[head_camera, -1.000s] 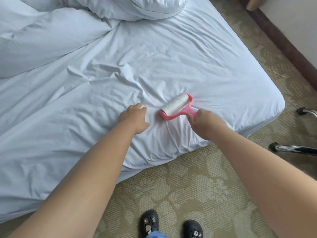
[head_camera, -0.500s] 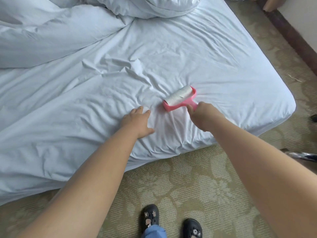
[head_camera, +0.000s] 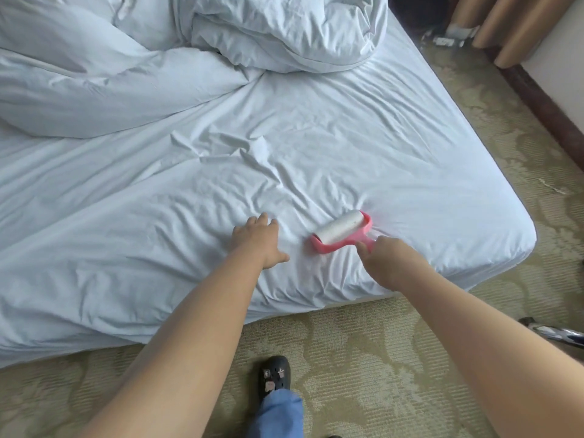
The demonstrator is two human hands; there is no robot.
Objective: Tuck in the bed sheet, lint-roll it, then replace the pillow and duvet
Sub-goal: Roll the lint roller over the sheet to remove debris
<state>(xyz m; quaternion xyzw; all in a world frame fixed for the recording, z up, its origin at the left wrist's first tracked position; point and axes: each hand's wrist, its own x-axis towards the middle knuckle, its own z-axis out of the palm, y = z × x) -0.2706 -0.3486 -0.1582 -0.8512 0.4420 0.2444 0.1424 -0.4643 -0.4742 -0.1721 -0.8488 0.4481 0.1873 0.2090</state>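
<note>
Since 0.5 s ago, left hand (head_camera: 256, 241) slid to 9 o'clock of pink-framed white lint roller (head_camera: 343, 234), fingers spread on pale-blue bed sheet (head_camera: 347, 147); right hand (head_camera: 387, 260) grips its handle.

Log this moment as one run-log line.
step: lint-rolling sheet | right hand: grips lint roller handle | left hand: flat on sheet | duvet: bunched at far end

The bed sheet (head_camera: 347, 153) covers the mattress, its near edge running above the carpet (head_camera: 363, 358). The duvet (head_camera: 158, 58) lies bunched at the far left of the bed. On the sheet near the bed's near right corner rests the lint roller (head_camera: 343, 234), with the right hand (head_camera: 387, 262) on its handle just before it. The left hand (head_camera: 257, 243) lies flat on the sheet just left of the roller. A shoe (head_camera: 274, 376) stands on the carpet before the bed.
</note>
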